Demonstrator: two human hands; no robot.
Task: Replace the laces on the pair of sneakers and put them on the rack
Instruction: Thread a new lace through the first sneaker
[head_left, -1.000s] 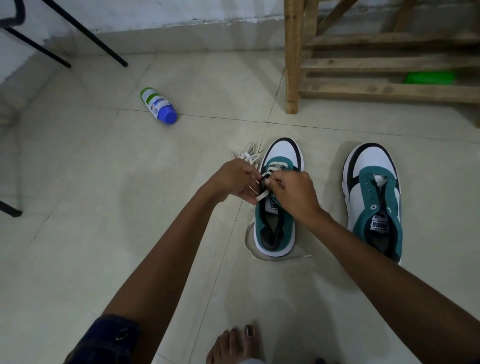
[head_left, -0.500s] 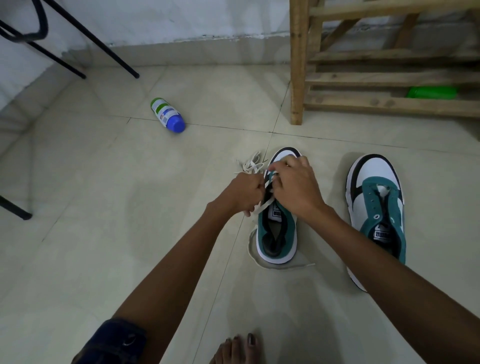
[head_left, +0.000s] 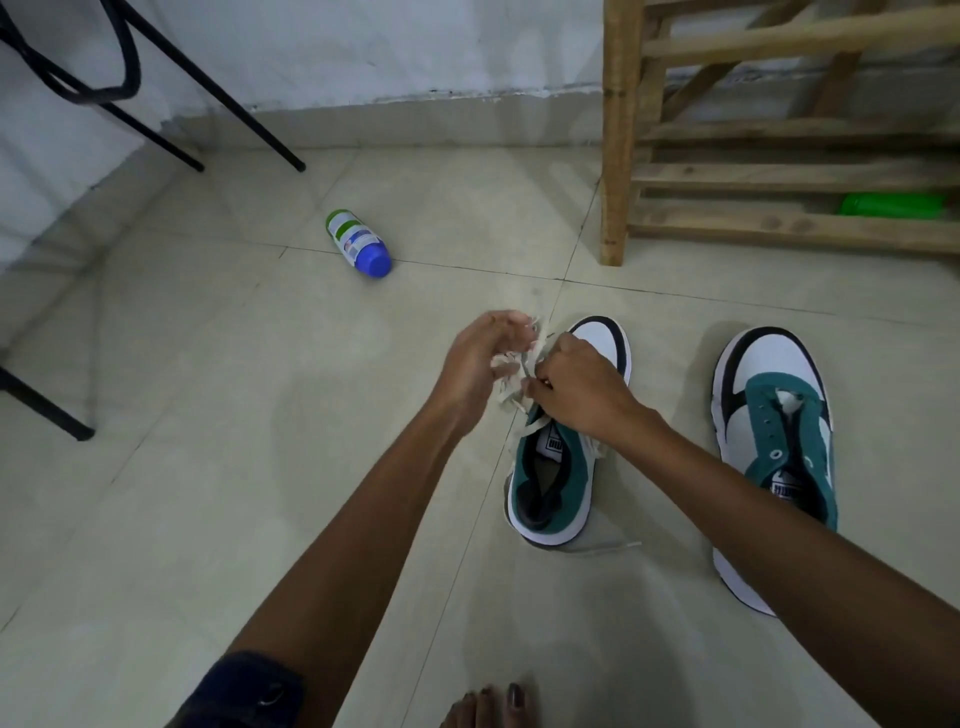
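Bare foot at the near edge, toes pointing toward the work. Just short of the grip: teal-and-white sneaker flat on the floor, heel toward the person, white lace running up out of its eyelets, one loose end trailing under the heel. Right hand sits over the tongue, fingers curled and pinching the lace close to the eyelets. Left hand just left of it, fingers loosely curled around the bunched slack; whether it is actually pinching, cannot tell, motion blur. Likely step: pulling lace through an eyelet.

To do it well: keep right pinch close to the eyelet, draw slack out leftward in one smooth pull, keep lace flat and untwisted, hold the shoe down so it does not slide on tile.

Right of the grip, well apart: second sneaker, no lace visible in it. Floor is pale glossy tile. Beyond the grip, left: blue-capped bottle lying down. Beyond, right: wooden rack, slatted, green object under it. Far left: black metal legs, white wall.
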